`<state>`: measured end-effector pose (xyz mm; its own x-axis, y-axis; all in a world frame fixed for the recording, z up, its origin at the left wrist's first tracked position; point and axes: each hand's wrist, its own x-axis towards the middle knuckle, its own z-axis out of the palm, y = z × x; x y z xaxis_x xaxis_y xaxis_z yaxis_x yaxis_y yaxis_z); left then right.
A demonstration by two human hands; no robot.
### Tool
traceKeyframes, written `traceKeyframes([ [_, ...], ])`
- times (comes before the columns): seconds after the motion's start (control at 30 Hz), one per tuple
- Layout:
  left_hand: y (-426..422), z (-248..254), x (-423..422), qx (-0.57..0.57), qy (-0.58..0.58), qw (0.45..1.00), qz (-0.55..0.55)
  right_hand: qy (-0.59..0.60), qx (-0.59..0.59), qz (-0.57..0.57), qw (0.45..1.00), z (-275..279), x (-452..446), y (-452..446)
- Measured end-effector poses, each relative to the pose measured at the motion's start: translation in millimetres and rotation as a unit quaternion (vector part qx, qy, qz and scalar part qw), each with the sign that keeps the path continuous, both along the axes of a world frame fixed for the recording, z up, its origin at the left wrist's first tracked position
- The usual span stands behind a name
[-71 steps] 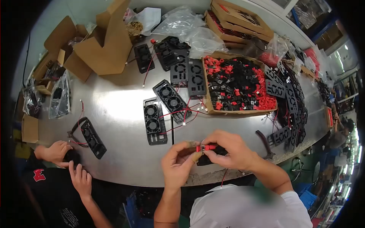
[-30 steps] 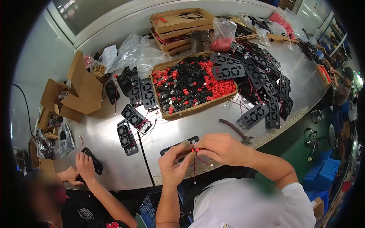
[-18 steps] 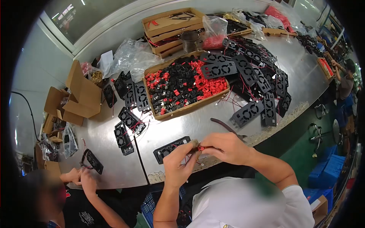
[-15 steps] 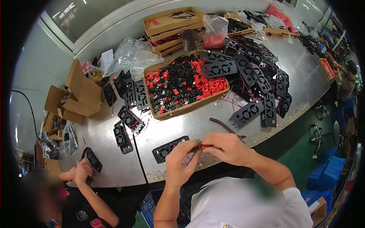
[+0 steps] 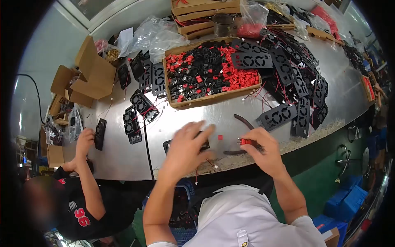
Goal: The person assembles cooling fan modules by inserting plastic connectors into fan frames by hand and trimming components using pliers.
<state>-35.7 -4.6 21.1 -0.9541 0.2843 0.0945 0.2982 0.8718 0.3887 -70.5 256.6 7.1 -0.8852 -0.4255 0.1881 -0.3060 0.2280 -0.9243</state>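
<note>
My right hand pinches a small red connector with metal pins facing left. Beneath that hand lies a pair of dark-handled pliers, partly hidden by it. My left hand, slightly blurred, hovers with fingers apart over a black fan panel, covering most of it. Thin wires with white plugs stick out below the left hand, near the table edge. Between my two hands a small red piece rests on the metal table.
A cardboard tray of red and black connectors stands ahead. Black fan panels are piled to the right; others lie left. At far left, a co-worker's hand touches another panel. An open carton stands behind.
My hands have parted: the left moved left over the panel, the right moved right with the red connector. The small red piece now shows on the table. The camera view has shifted.
</note>
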Motion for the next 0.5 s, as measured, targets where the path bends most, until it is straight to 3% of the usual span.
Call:
traceKeyframes([
  [0.07,-17,8,12,-0.125,0.02,0.991,0.043,-0.041,0.004,-0.005,0.999,-13,0,11],
  [0.2,-27,1,18,-0.055,-0.121,0.99,0.056,-0.133,-0.099,-0.036,0.986,-19,-6,-4],
  [0.33,-29,4,16,0.019,-0.122,0.99,0.065,-0.161,-0.156,0.005,0.975,-25,-10,-33],
  [0.47,-18,5,14,0.011,-0.102,0.993,0.064,-0.216,-0.187,0.023,0.958,-35,-7,-53],
  [0.5,-19,8,15,0.0,-0.111,0.992,0.057,-0.184,-0.143,0.04,0.971,-31,-6,-57],
])
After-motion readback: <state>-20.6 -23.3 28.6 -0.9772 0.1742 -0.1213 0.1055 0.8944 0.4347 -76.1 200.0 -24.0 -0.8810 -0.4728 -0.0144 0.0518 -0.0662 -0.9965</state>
